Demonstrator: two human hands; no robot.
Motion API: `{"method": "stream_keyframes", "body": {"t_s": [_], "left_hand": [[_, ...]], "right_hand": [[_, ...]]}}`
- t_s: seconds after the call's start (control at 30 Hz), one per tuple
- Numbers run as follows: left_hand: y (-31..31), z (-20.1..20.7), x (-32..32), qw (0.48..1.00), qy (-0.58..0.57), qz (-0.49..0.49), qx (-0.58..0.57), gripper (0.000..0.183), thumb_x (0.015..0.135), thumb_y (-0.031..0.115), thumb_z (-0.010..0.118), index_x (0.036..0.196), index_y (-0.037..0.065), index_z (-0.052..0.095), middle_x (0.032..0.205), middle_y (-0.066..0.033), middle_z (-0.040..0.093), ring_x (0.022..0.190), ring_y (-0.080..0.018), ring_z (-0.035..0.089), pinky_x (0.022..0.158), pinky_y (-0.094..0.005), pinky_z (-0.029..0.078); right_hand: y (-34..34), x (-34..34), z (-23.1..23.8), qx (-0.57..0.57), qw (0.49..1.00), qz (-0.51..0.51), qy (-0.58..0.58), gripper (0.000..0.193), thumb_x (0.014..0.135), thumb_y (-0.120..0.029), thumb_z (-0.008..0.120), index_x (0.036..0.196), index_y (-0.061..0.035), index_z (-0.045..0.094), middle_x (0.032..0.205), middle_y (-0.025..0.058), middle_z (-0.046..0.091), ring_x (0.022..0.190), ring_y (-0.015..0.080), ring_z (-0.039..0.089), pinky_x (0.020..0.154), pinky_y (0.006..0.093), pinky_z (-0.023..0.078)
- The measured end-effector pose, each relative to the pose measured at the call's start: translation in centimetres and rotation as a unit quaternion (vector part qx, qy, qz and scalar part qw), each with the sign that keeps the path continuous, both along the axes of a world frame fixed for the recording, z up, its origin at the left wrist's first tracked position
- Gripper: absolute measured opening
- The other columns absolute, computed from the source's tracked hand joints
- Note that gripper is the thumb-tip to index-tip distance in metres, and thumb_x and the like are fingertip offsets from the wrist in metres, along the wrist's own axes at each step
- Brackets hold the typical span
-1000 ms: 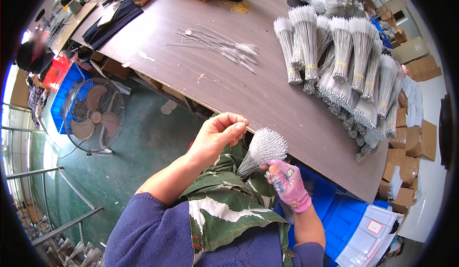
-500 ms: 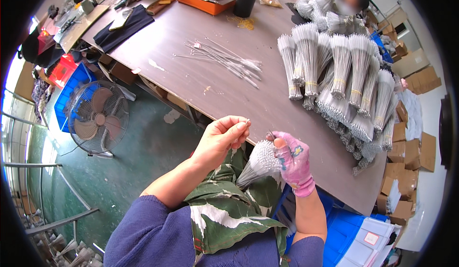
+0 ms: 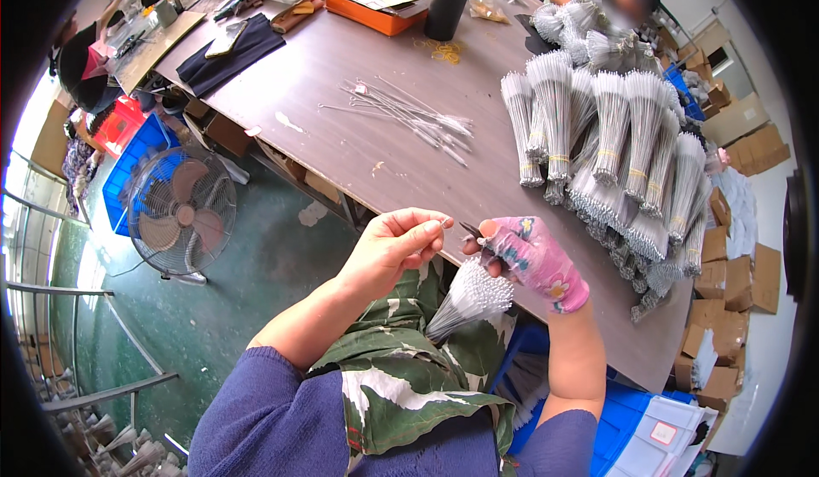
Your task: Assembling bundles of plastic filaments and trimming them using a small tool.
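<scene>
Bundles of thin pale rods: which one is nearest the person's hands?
The bundle against the camouflage cloth over the lap, white tips fanned below the gloved right hand. The other bundles are farther off, many heaped on the table at right.

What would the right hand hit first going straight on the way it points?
Likely the left hand, at its pinched fingertips; the dark pointed tool in the right hand aims there, though depth is unclear.
</scene>
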State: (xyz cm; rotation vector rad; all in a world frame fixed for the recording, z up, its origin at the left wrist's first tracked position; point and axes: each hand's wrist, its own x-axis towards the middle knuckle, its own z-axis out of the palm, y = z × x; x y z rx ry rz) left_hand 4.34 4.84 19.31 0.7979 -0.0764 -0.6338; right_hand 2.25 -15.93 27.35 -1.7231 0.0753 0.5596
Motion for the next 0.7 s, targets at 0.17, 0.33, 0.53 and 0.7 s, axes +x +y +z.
{"method": "stream_keyframes", "body": {"t_s": [0.17, 0.33, 0.53, 0.7], "left_hand": [[0.2, 0.2, 0.1, 0.998, -0.016, -0.047, 0.043, 0.019, 0.090, 0.018, 0.062, 0.102, 0.005, 0.065, 0.079, 0.0020, 0.061, 0.067, -0.0028, 0.053, 0.054, -0.0140, 0.039], [-0.1, 0.5, 0.0, 0.995, -0.007, -0.065, 0.073, 0.017, 0.088, 0.014, 0.063, 0.100, 0.003, 0.066, 0.076, -0.0002, 0.063, 0.066, -0.0034, 0.055, 0.055, -0.0149, 0.039], [0.3, 1.1, 0.3, 0.987, -0.065, -0.091, 0.113, 0.016, 0.088, 0.014, 0.063, 0.099, 0.002, 0.067, 0.075, -0.0003, 0.064, 0.066, -0.0046, 0.056, 0.058, -0.0173, 0.043], [0.5, 1.1, 0.7, 0.972, -0.143, -0.111, 0.151, 0.018, 0.089, 0.012, 0.062, 0.101, 0.000, 0.066, 0.078, 0.0004, 0.063, 0.070, -0.0044, 0.056, 0.062, -0.0192, 0.045]], "right_hand": [[-0.5, 0.7, 0.8, -0.071, 0.996, 0.055, 0.000, 0.036, 0.091, -0.032, 0.055, 0.090, 0.0013, 0.068, 0.061, -0.0003, 0.055, 0.056, 0.0060, 0.048, 0.053, 0.0219, 0.037], [-0.5, 0.6, 1.3, -0.088, 0.993, 0.078, 0.011, 0.036, 0.091, -0.032, 0.055, 0.090, 0.0016, 0.068, 0.061, 0.0004, 0.056, 0.057, 0.0060, 0.050, 0.054, 0.0222, 0.038], [-0.1, 0.8, 2.3, -0.137, 0.986, 0.092, 0.027, 0.033, 0.088, -0.030, 0.060, 0.073, -0.0010, 0.065, 0.057, 0.0009, 0.052, 0.056, 0.0074, 0.043, 0.054, 0.0257, 0.036], [0.2, 0.9, 3.2, -0.208, 0.969, 0.134, -0.023, 0.031, 0.086, -0.029, 0.062, 0.074, -0.0003, 0.064, 0.058, 0.0040, 0.051, 0.057, 0.0097, 0.044, 0.056, 0.0280, 0.038]]}}
